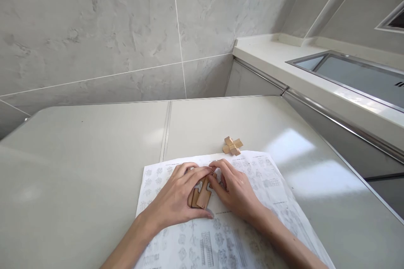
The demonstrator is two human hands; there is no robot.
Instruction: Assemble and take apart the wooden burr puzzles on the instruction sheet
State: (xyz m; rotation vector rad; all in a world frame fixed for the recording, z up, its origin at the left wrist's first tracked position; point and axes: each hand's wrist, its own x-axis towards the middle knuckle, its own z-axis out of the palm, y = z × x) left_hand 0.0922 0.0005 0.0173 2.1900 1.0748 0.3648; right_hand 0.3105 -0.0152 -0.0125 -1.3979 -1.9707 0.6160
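Both hands rest on a printed instruction sheet (261, 176) spread on a pale table (94, 143). My left hand (178, 197) curls over notched wooden puzzle pieces (202, 195), its thumb under them and fingers pressed on top. My right hand (235, 189) meets it from the right, fingertips pinching the upper end of the same pieces. An assembled wooden cross-shaped puzzle (232, 146) sits on the table just beyond the sheet's far edge, apart from both hands.
A grey tiled wall (110, 29) stands behind the table. To the right runs a white counter (277, 56) with a dark glass cooktop (356, 75) set into it. A metal seam (166, 130) divides the tabletop.
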